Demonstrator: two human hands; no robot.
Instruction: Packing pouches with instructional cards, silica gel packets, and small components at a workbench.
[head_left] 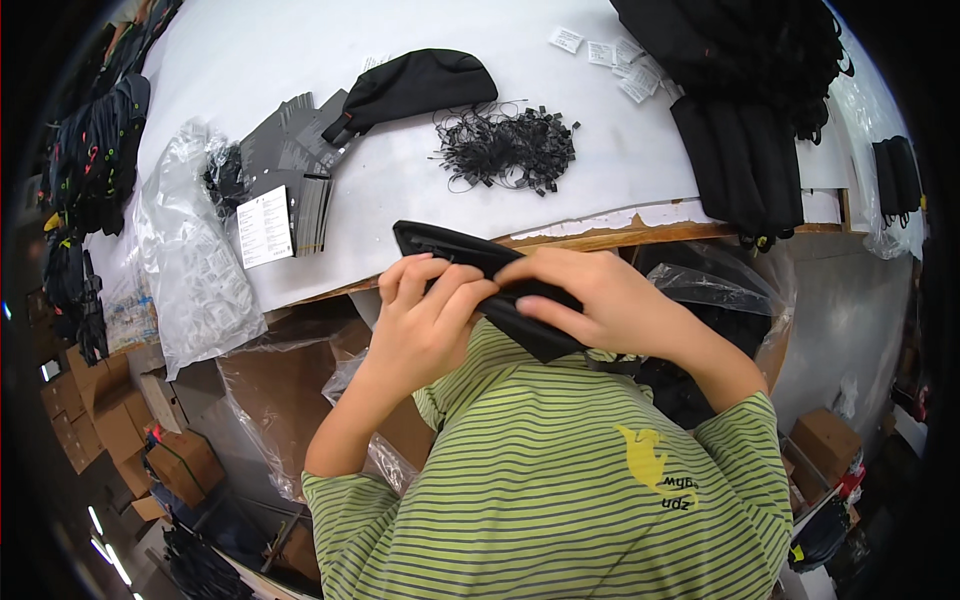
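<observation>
A black fabric pouch point(440, 240) is held in front of my chest, near the table's front edge. My left hand point(425, 320) grips its near left side with bent fingers. My right hand point(595, 300) pinches it from the right, the thumb below and the fingers above. Both hands meet around the middle of the pouch, and what the fingertips touch there is partly hidden. Beyond them on the table lie another black pouch point(420, 88) and a pile of black hang-tag strings point(510, 150).
The white table point(370, 215) has a worn wooden front edge. At left are fanned grey cards point(290, 140), a white-faced card stack point(265, 228) and a clear plastic bag point(195, 260). Small white labels point(630, 70) and stacked black bags point(740, 160) sit at right. Cartons point(185, 470) stand below left.
</observation>
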